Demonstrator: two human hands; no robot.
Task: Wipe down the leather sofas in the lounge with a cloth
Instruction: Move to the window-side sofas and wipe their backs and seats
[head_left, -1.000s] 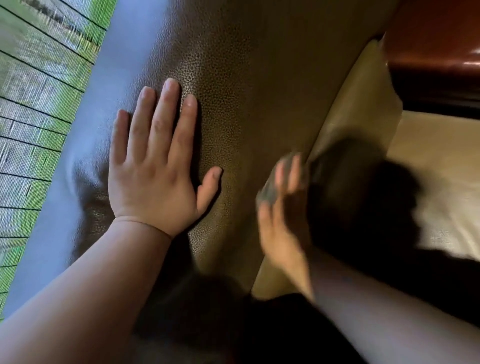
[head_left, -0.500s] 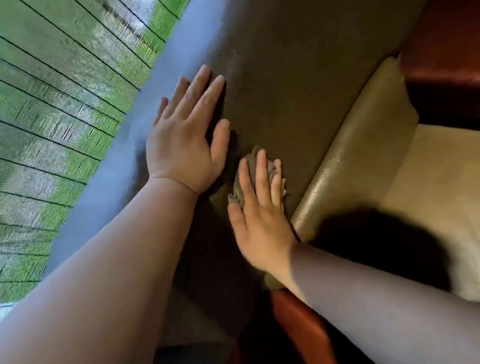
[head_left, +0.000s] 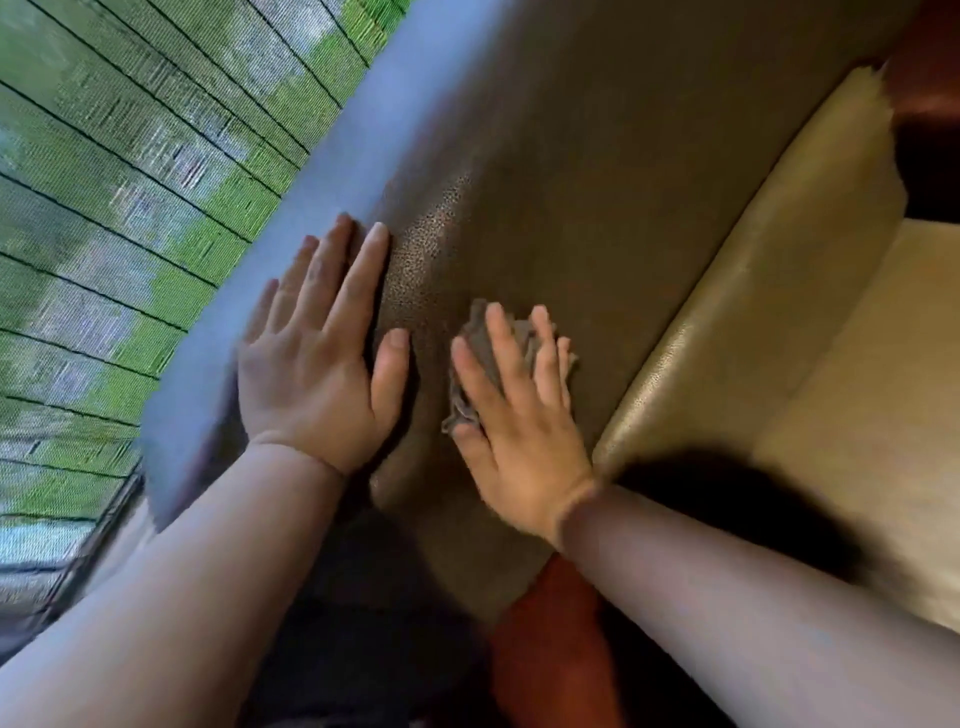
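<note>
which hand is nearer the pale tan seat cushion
Right. The right hand presses the cloth flat on the brown leather sofa back, just beside the seat cushion. The left hand lies flat on the far side of it, near the sofa's top edge.

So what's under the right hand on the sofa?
A crumpled grey cloth lies under the right hand, pressed flat against the brown leather sofa back. The cloth's middle and the leather beneath it are covered.

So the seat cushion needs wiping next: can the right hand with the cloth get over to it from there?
Probably yes. The right hand presses the cloth on the sofa back, and the seat cushion lies just beside it with nothing between.
</note>
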